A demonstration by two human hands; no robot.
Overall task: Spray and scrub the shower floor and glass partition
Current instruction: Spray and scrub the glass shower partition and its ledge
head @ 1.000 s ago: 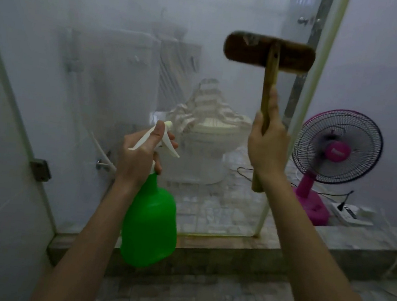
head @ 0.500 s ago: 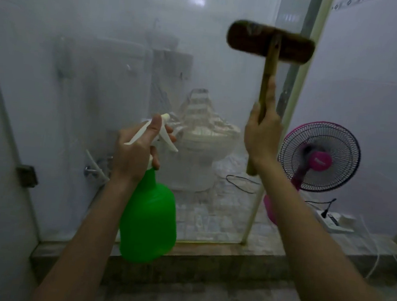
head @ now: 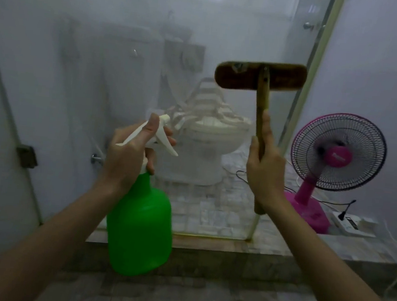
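From the head camera, your left hand (head: pixel 130 152) grips the neck of the green spray bottle (head: pixel 140 228). Its thumb lies over the top of the white spray head (head: pixel 159 133), and its fingers are curled round the trigger in front. The bottle hangs upright below your fist, in front of the raised tiled curb (head: pixel 206 247). Its plastic is too solid a green to show how much liquid is inside.

Your right hand (head: pixel 264 167) is wrapped round the wooden handle (head: pixel 262 103) of the scrub brush (head: pixel 260 76), thumb stretched up along the shaft. The handle stands nearly upright. The brown brush head lies crosswise at the top, over the right part of the glass partition (head: pixel 103 65) and near its pale frame edge. Whether the bristles touch the glass cannot be told.

The glass is hazy. Through it you see the tiled shower floor (head: pixel 210 213) and a white toilet (head: pixel 204 151) with something pale and slatted resting on its bowl, too blurred to name. A pink fan (head: pixel 338 151) stands on the ledge to the right of the partition, with a white power strip (head: pixel 350 223) just beside its base.
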